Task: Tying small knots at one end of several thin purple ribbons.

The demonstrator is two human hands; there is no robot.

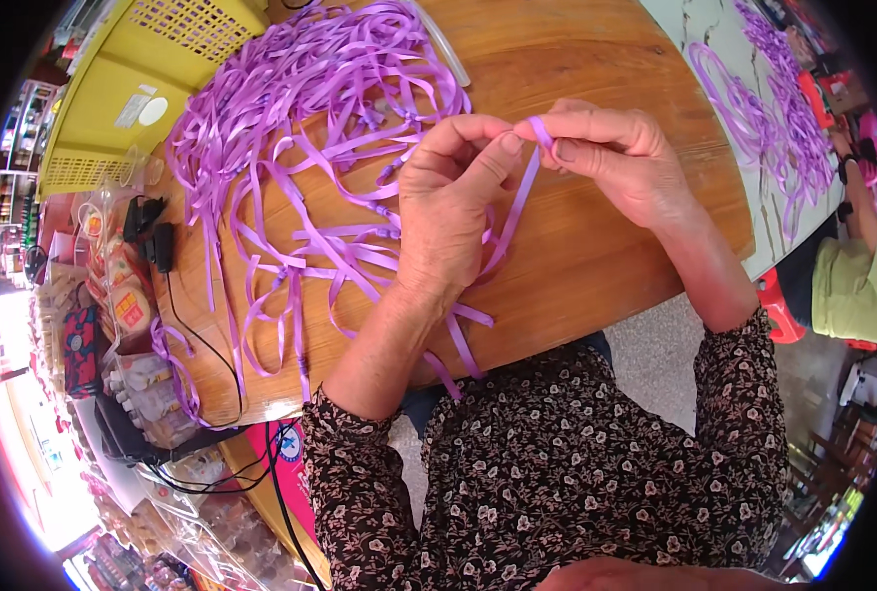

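My left hand (446, 202) and my right hand (616, 163) meet above the wooden table, fingertips almost touching. Between them they pinch a narrow purple ribbon (541, 136), which makes a small loop at the right fingertips. One strand of it hangs down behind my left hand towards the tabletop. Thumb and index finger are closed on both hands. A big tangled heap of purple ribbons (330, 69) covers the far left of the table, with loose strands trailing towards me. Several of these carry small darker purple knots or bands. My left palm's inner side is partly hidden.
The wooden table (596, 59) curves round in front of me. A yellow plastic basket (113, 98) leans at the far left, near a black adapter (163, 246) with a cable. On the right, more ribbons (783, 108) lie on a white marble-patterned table beside another person (849, 286).
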